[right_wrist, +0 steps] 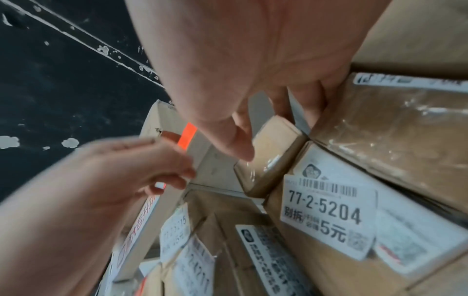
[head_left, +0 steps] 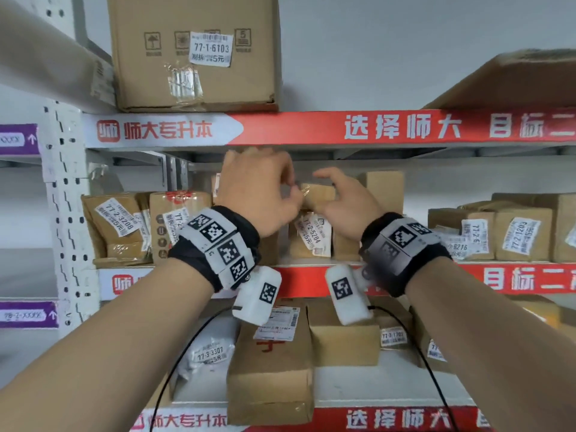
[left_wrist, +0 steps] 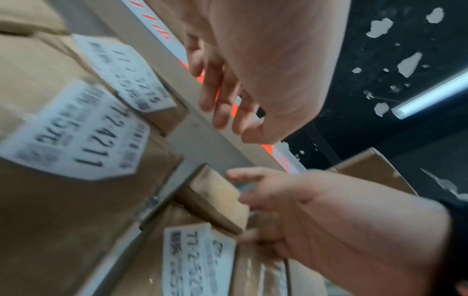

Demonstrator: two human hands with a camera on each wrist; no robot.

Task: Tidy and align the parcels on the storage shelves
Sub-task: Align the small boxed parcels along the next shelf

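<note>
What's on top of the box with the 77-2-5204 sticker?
A small brown box sits on that labelled box. The right hand reaches around the small box, hiding its far end. Nothing else shows on top.
</note>
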